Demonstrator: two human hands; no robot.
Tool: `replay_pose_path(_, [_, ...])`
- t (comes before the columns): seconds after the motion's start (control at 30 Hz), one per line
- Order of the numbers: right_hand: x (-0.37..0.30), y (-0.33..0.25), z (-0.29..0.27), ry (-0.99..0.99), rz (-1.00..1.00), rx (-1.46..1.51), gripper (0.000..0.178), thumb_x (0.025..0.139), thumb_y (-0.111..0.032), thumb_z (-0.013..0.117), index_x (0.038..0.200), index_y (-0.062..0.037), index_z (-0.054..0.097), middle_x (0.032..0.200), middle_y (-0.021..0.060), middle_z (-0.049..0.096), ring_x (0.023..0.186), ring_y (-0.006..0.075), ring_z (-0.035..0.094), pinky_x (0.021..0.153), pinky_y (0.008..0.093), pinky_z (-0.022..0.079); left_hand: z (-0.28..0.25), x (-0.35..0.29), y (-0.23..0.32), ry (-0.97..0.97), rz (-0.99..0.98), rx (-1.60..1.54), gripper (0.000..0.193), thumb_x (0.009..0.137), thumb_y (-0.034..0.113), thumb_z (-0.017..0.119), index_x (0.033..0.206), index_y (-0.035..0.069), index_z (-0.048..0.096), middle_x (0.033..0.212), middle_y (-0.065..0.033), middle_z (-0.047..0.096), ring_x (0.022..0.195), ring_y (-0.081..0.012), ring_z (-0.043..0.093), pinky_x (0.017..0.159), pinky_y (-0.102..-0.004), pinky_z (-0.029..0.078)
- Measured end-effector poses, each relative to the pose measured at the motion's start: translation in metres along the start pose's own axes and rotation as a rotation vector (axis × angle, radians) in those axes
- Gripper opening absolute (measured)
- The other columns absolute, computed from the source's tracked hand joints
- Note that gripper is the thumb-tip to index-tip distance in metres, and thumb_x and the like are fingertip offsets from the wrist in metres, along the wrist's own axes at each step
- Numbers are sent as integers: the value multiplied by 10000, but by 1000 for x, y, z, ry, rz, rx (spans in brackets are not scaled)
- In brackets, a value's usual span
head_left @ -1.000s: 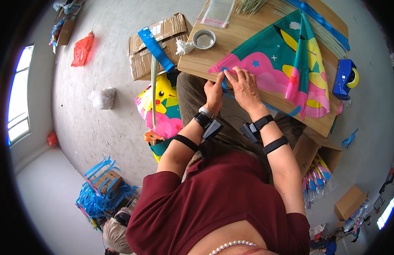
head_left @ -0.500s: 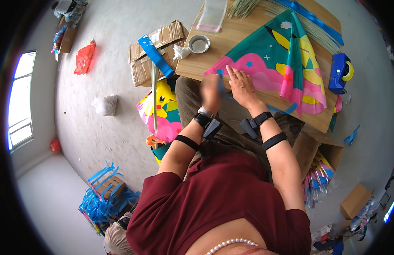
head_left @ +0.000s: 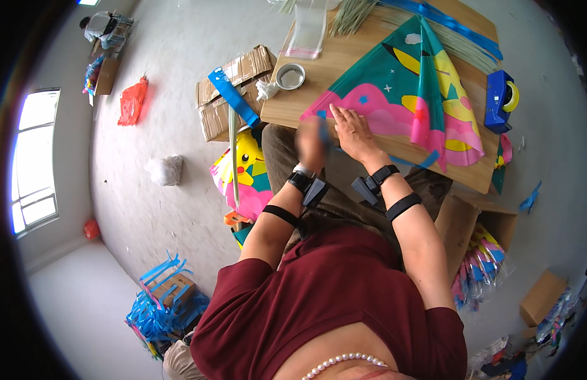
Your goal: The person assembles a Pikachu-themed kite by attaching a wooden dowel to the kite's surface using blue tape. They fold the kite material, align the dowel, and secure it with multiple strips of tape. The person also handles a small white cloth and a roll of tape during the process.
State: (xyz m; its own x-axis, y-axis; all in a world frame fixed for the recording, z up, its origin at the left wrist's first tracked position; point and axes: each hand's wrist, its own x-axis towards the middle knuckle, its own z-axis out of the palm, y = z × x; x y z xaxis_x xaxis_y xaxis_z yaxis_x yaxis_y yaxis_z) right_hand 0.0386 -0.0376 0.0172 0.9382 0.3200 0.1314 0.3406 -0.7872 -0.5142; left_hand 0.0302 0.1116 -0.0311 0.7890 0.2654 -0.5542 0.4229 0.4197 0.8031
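Note:
A colourful kite (head_left: 369,88) in green, pink and yellow lies on the wooden table (head_left: 280,107), its right part folded over. My right hand (head_left: 355,132) rests flat with fingers stretched along the kite's pink near edge, close to its left corner. Just left of it is my left hand (head_left: 311,147), blurred but closed, at the table's near edge. A blue ribbon (head_left: 323,131) shows at its fingers; their exact grip is smeared. Blue ribbon (head_left: 426,161) also runs along the table edge to the right.
A blue tape dispenser (head_left: 498,101) stands at the table's right edge. On the table are a tape roll (head_left: 290,76), clear bags (head_left: 308,28) and thin sticks (head_left: 351,16). Left stands a cardboard box (head_left: 211,114) with a blue strip (head_left: 233,98); another open box (head_left: 455,221) is by my right arm.
The view has shifted slightly. Both hands stay at the kite's left corner; my right hand has moved a little along the near edge, and my left hand stays blurred beside the ribbon.

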Motion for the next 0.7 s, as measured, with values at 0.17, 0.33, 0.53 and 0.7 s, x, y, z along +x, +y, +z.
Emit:
replay_pose_path(0.17, [0, 12, -22, 165, -34, 156, 496, 996, -122, 539, 1477, -25, 467, 1332, 196, 614, 1195, 382, 589, 1001, 486, 475, -2, 3, -1, 2, 0, 41, 295, 952, 362, 743, 1028, 80, 700, 710, 74, 567, 543, -40, 472, 477, -242, 348])
replay_pose_path(0.33, [-17, 47, -81, 412, 35, 231, 379, 1002, -100, 572, 1372, -20, 562, 1236, 182, 651, 1127, 358, 628, 949, 454, 512, -4, 0, 2, 7, -5, 95, 303, 942, 389, 749, 991, 103, 660, 727, 67, 548, 581, -64, 524, 531, -252, 463])
replay_pose_path(0.53, [-83, 138, -161, 730, 402, 323, 260, 1056, -126, 552, 1292, -40, 624, 1144, 115, 698, 1031, 203, 685, 878, 308, 533, -6, 3, 1, 6, 6, 91, 316, 939, 397, 752, 1025, 105, 667, 754, 69, 573, 595, -63, 535, 548, -253, 478])
replay_pose_path(0.7, [-136, 241, -219, 968, 638, 107, 251, 1041, -182, 588, 1197, -1, 665, 1127, 162, 714, 1048, 253, 696, 922, 352, 539, -6, 2, 2, -12, -4, 51, 302, 915, 393, 776, 896, 127, 634, 704, 36, 580, 606, -111, 583, 568, -287, 508])
